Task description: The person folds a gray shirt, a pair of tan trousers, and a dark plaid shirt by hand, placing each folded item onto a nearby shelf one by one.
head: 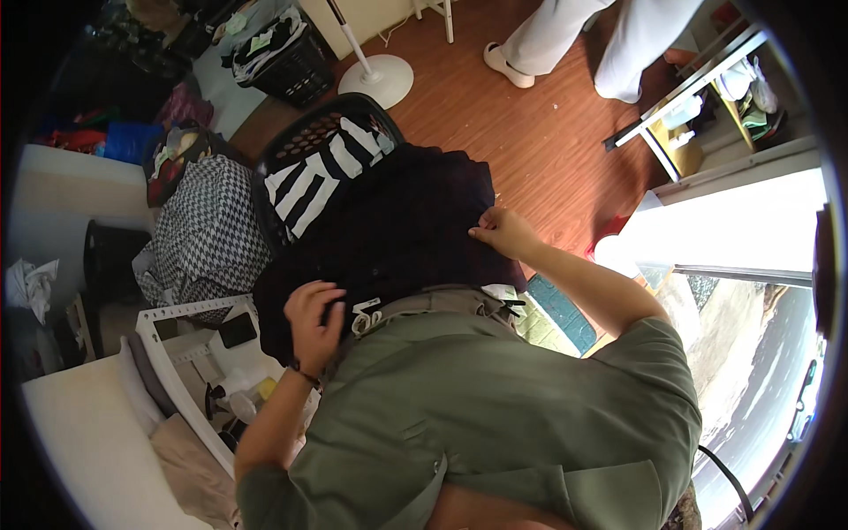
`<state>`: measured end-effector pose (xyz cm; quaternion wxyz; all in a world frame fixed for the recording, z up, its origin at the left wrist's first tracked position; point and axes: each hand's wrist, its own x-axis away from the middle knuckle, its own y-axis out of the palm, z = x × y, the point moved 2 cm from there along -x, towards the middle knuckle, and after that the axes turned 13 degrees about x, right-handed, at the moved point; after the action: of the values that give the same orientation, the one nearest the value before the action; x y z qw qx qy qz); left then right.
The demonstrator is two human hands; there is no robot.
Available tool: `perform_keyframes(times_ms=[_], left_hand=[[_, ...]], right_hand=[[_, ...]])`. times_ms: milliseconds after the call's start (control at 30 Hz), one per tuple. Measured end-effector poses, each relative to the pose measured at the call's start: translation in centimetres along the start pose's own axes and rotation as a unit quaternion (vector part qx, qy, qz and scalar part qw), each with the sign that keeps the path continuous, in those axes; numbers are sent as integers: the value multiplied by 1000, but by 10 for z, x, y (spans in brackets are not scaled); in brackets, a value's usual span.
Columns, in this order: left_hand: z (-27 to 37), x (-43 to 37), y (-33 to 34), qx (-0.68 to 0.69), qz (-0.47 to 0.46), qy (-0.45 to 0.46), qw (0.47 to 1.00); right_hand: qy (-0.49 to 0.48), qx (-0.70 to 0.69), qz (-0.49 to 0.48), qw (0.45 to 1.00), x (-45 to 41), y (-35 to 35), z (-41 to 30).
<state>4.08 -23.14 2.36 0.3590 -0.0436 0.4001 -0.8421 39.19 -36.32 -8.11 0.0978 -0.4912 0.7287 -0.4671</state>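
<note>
A dark garment (411,218), almost black with a faint check, lies spread across my lap and over the near side of a black plastic laundry basket (298,136). At its right edge is my right hand (507,232), with thumb and fingers bent close together against the cloth. Whether they pinch the fabric cannot be made out. My left hand (315,324) hovers at the garment's lower left with fingers loosely curled and apart, holding nothing. Black-and-white striped cloth (328,172) shows inside the basket behind the dark garment.
Left of the basket sits a houndstooth cloth bundle (205,232). A white open-topped unit (192,371) with small items stands by my left arm. Beyond are another full black basket (285,63), a white round stand base (376,81) and a person's legs (556,33). A shelf (702,112) is at right.
</note>
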Motion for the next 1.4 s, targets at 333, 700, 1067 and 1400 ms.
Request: perform_keyframes(times_ms=[333,700,1067,1400], left_hand=[[-21,-70,89,-79,-305,-137,939],[-90,14,-6,-284,88,-196,935],[-184,103,-19,58,335,-338,878],[-156,70,-25,-261,250,-416,835]], right_hand=[[19,-121,85,989,-1,6,20],[136,-440,100,882,-45,25,31],[49,-377,224,897,-95,-43,34],[78,-78,299,948,-75,21,78]])
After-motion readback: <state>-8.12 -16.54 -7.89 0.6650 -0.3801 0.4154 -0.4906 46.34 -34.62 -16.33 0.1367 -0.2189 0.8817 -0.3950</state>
